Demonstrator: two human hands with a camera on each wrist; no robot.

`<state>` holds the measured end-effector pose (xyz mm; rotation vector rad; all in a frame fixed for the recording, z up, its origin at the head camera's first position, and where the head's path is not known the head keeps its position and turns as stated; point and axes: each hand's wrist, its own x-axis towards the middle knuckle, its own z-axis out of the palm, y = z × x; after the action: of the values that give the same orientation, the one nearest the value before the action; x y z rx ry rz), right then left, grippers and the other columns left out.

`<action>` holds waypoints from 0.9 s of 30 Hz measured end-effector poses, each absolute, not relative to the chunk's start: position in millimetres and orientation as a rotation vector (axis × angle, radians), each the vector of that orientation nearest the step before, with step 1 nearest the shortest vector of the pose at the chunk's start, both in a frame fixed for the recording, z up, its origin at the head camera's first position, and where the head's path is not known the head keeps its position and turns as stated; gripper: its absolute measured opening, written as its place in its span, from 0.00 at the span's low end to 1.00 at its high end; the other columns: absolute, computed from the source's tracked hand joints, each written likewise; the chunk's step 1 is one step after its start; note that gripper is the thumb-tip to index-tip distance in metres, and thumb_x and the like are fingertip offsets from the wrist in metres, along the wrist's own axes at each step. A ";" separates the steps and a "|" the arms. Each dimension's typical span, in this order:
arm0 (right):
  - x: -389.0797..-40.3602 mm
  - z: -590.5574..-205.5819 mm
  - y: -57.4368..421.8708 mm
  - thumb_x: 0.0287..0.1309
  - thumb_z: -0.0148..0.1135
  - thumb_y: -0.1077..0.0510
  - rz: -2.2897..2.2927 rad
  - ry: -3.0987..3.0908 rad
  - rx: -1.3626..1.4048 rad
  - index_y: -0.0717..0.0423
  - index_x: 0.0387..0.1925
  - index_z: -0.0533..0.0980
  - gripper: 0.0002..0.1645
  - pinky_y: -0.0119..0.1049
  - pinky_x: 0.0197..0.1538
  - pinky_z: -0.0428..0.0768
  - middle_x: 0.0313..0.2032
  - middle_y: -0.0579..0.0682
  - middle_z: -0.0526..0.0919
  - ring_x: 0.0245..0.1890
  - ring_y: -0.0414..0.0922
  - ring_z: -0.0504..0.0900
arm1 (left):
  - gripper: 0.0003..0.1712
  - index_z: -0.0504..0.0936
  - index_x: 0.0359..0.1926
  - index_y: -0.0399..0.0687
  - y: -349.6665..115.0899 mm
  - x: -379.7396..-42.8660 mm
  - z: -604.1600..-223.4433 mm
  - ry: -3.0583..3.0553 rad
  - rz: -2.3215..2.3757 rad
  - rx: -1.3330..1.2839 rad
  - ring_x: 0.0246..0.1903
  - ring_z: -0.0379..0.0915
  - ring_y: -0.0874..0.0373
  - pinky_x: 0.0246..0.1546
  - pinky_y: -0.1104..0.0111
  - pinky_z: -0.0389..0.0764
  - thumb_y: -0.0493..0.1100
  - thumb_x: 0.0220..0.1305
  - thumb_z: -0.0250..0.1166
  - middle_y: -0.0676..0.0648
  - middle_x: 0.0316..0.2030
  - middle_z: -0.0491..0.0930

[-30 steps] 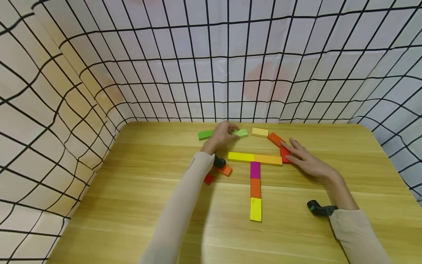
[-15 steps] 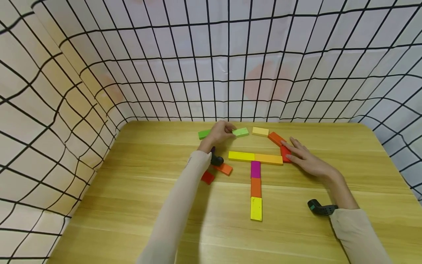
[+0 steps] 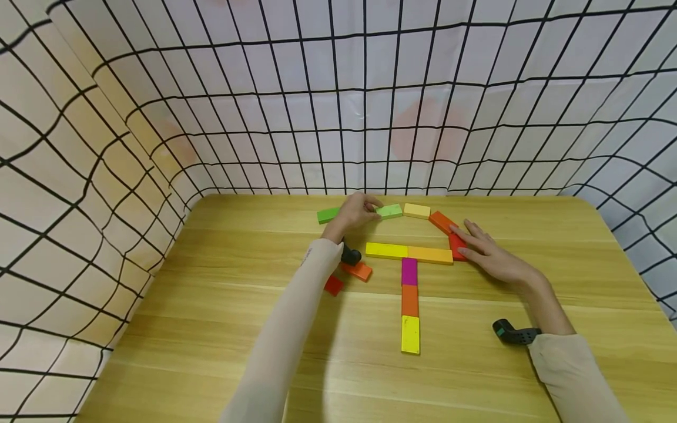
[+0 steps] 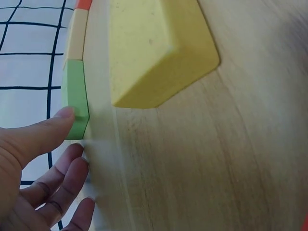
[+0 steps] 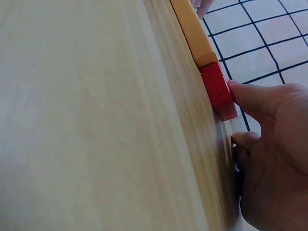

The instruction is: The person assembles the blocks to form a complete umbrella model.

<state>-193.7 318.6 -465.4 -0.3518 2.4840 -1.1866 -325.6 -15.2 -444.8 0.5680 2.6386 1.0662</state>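
Note:
In the head view my left hand [image 3: 355,212] is at the left end of a light green block [image 3: 389,211]. Thumb and forefinger pinch that end; in the left wrist view the thumb [image 4: 62,115] lies on the block's side. Its far end meets a pale yellow block [image 3: 416,211]. My right hand [image 3: 494,257] lies with fingers extended on a red block [image 3: 457,247] and the end of an orange-red block [image 3: 443,222]. From the right wrist, its thumb [image 5: 240,91] touches the red block's side, which abuts an orange-yellow block [image 3: 430,255].
A yellow block [image 3: 386,251] continues the row leftward. Below it runs a column of purple [image 3: 409,271], orange [image 3: 409,300] and yellow [image 3: 410,335] blocks. A green block [image 3: 328,215], an orange block [image 3: 357,271] and a red block [image 3: 334,285] lie around the left wrist. Gridded cloth [image 3: 338,135] stands behind the table.
My left hand drew back slightly left, then came right again. The light green block has slid a little right, closing the gap to the pale yellow block. My right hand stays in place.

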 end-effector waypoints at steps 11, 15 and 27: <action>-194.2 -465.6 318.9 0.81 0.48 0.46 -1.159 2.515 -0.376 0.40 0.83 0.48 0.38 0.83 0.69 0.31 0.83 0.57 0.26 0.81 0.66 0.21 | 0.19 0.87 0.59 0.44 -14.2 -326.5 -442.2 2.637 1.034 0.561 0.48 0.79 0.52 0.50 0.64 0.81 0.39 0.67 0.71 0.41 0.49 0.86; -195.2 -466.0 318.1 0.81 0.48 0.47 -1.150 2.523 -0.392 0.42 0.83 0.48 0.38 0.83 0.69 0.32 0.83 0.58 0.27 0.81 0.67 0.22 | 0.20 0.86 0.60 0.47 -14.3 -328.5 -443.4 2.655 0.992 0.555 0.48 0.79 0.53 0.49 0.65 0.81 0.41 0.67 0.71 0.42 0.49 0.86; -196.5 -469.1 319.6 0.81 0.48 0.48 -1.146 2.528 -0.382 0.42 0.83 0.48 0.38 0.83 0.69 0.32 0.83 0.59 0.27 0.80 0.69 0.22 | 0.25 0.80 0.66 0.40 -32.9 -323.1 -439.5 2.621 1.096 0.626 0.52 0.81 0.45 0.55 0.59 0.83 0.42 0.71 0.68 0.37 0.53 0.84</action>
<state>-196.5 319.6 -469.1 -0.3823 2.5275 -1.1460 -323.1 -32.9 -439.5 0.6264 2.6212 1.0956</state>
